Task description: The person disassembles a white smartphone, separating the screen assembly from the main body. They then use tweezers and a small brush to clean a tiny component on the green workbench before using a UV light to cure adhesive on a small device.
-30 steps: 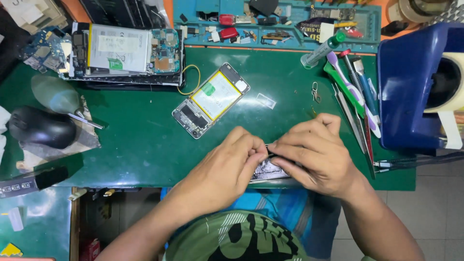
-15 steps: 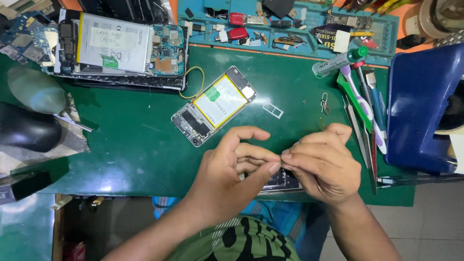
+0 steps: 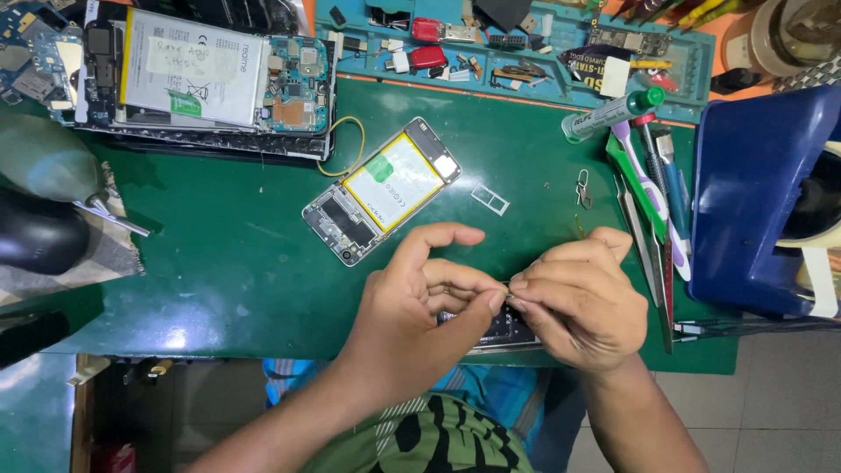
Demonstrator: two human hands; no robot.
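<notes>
a tiny metal part point(image 3: 509, 289), likely light, slippery and easily bent, sits pinched at its edges between left hand point(image 3: 420, 293) and right hand point(image 3: 583, 298), above a dark phone board point(image 3: 508, 328) on the green mat point(image 3: 219, 271) near an opened phone point(image 3: 383, 190).

Pretty cramped setup: a counter point(image 3: 219, 289) covered in a dark green mat with soft glare spots, grey tiled floor point(image 3: 771, 412) at lower right, and a blue plastic chair point(image 3: 753, 201) beside it.
</notes>
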